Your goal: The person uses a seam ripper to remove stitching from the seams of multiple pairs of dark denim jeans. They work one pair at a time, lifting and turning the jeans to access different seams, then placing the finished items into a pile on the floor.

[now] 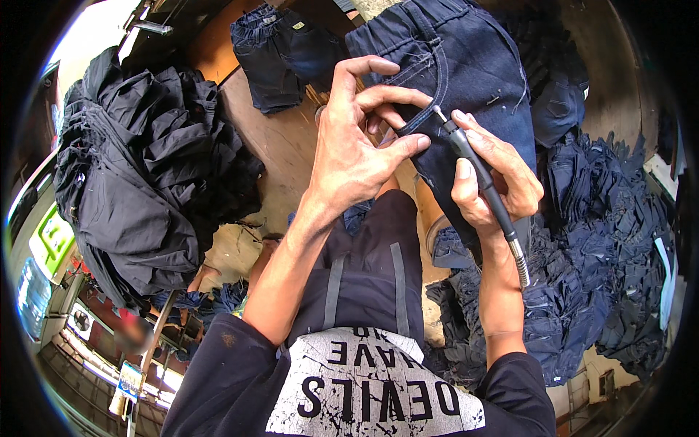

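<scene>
Dark blue denim trousers (484, 69) with a gathered waistband hang before me at the upper centre. My left hand (349, 149) holds them at the stitched pocket edge, its thumb and some fingers closed on the cloth while one finger is bent up and away. A black pen-shaped handpiece (482, 167) with a slim metal tip and a springy metal tail is gripped in my right hand (506, 175). The tip meets the pocket seam, right beside a left fingertip. Part of my left fingers is hidden behind the cloth edge.
On the left rises a large heap of black garments (145, 167). Piles of dark denim (604, 247) fill the right side. Another pair of elastic-waist denim trousers (280, 62) lies on the brown board (258, 135) beyond my hands. A person (135, 331) is at the lower left.
</scene>
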Demonstrator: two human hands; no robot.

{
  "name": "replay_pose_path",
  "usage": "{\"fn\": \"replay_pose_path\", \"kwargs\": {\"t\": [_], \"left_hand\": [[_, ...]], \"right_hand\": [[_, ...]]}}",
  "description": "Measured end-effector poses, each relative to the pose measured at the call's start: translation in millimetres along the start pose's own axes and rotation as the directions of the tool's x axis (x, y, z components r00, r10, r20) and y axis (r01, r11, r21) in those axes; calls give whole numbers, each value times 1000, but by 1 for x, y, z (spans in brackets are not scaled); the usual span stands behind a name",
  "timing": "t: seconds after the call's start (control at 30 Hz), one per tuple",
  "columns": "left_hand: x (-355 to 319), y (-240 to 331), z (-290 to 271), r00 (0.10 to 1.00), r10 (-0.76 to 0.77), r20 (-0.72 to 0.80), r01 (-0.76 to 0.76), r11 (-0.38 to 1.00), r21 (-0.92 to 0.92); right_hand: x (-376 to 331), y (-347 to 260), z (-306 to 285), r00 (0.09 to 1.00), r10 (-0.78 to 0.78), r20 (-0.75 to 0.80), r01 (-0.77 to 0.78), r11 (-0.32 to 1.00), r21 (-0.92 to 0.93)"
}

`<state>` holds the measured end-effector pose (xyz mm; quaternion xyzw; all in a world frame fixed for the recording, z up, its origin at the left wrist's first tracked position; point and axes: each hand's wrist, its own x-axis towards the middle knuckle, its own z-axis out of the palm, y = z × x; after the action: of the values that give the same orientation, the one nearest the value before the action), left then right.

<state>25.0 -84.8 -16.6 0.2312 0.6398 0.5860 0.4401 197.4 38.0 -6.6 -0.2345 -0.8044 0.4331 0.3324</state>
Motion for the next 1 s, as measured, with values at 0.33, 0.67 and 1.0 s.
{"fn": "replay_pose_path", "kwargs": {"t": [0.33,0.67,1.0], "left_hand": [[-1,2,1,1000,-18,0,18,999,35],[-1,3,1,999,34,18,-35,996,78],[1,1,2,995,85,44,-88,994,67]], "right_hand": [[0,0,-5,996,-14,83,19,998,-57],[0,4,-1,1000,-11,3,11,997,-79],[-4,0,0,998,48,-34,-53,986,-155]]}}
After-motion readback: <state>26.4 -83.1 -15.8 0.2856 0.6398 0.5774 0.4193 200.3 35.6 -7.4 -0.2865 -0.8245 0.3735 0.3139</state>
